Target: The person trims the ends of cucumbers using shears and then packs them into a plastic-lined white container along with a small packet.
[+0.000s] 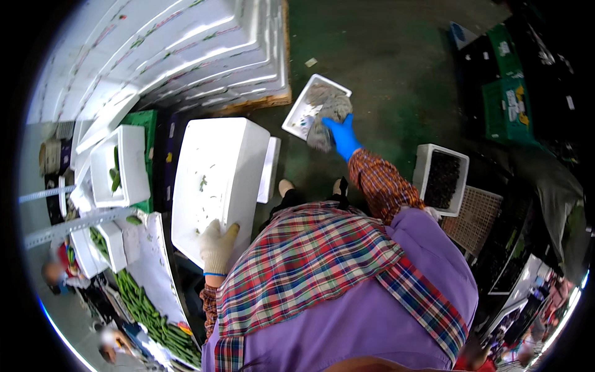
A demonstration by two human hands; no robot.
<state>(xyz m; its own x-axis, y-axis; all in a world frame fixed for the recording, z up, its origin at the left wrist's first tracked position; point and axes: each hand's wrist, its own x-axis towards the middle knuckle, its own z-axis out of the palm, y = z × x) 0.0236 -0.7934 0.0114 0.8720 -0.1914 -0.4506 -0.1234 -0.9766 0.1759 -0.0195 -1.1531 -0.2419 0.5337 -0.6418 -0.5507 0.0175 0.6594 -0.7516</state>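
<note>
My right hand (344, 136), in a blue glove, grips a bunched grey cloth (332, 114). The cloth hangs partly over the rim of a shallow white foam tray (297, 108) low in front of me, and small scraps lie in that tray. On the left, a large white foam box (197, 153) has green and dark bits scattered over its pale face. My left hand (217, 246), in a cream knitted glove with a blue cuff edge, rests along this box's near right edge, thumb apart from the fingers. The fingertips are hard to make out.
Stacked white foam boxes (186, 46) stand on a wooden pallet (260, 103). Cucumbers (144, 302) cover a table at left. A foam box of dark produce (444, 179) sits at right by a beige crate (474, 211). Green crates (495, 109) line the far right. People are nearby.
</note>
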